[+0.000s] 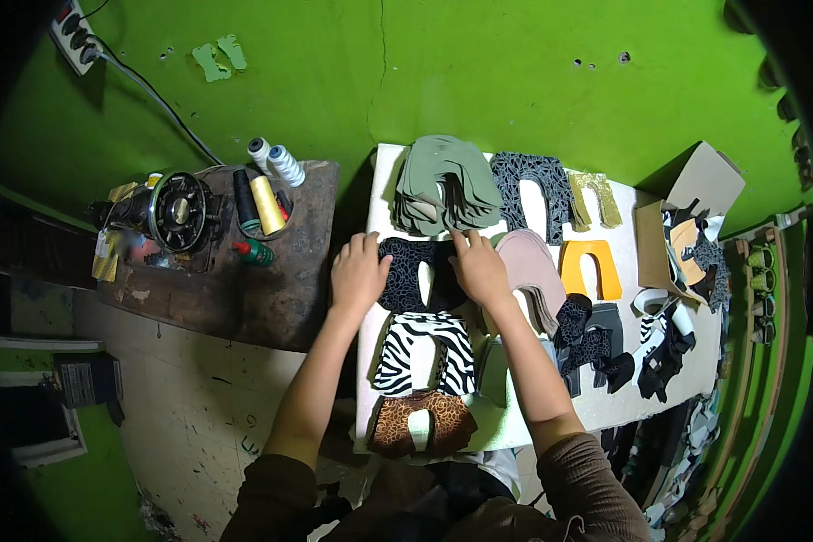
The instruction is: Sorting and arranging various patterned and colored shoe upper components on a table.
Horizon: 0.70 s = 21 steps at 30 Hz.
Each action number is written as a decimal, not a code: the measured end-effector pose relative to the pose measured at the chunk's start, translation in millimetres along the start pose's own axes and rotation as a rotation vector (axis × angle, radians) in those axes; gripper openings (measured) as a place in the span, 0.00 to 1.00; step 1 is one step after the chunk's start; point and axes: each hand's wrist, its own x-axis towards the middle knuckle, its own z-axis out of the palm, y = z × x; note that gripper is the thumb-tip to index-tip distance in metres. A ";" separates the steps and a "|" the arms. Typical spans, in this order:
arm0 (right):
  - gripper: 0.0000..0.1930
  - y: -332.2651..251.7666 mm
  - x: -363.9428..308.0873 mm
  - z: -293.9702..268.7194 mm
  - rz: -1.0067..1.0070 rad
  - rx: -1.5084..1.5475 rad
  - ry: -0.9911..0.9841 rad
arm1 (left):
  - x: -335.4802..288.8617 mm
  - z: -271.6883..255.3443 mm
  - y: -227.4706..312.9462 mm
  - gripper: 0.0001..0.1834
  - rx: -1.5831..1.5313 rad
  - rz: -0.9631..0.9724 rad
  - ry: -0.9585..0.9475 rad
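A stack of U-shaped black pieces [402, 278] with a pale squiggle pattern lies on the white table between my hands; its right part looks plain black. My left hand [359, 275] rests at its left edge, fingers stretched out and thumb spread toward the pieces. At the right side my right hand [479, 269] lies with fingers extended over the black part, partly hiding it. Just beyond sits a thick stack of olive-green U-shaped pieces [425, 167]. Nearer to me are zebra-striped pieces [397, 357] and brown patterned pieces [393, 425].
The white table [506, 434] also holds grey patterned [510, 181], gold [610, 203], pink [526, 248] and orange pieces [587, 257]. An open cardboard box [650, 239] of scraps stands at right. Left, a wooden table [280, 312] carries a sewing machine [179, 212] and thread cones [266, 203].
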 end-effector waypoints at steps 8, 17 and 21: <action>0.26 -3.1 -16.8 60.1 -0.168 -0.103 -0.191 | -14.3 33.0 -0.4 0.26 0.207 0.266 -0.240; 0.20 -4.6 -53.3 6.1 -0.294 0.362 0.214 | -35.3 29.0 44.3 0.21 0.054 0.106 -0.117; 0.16 35.5 -123.5 -36.8 -0.094 0.552 0.332 | -70.2 27.3 120.3 0.16 -0.185 0.182 0.013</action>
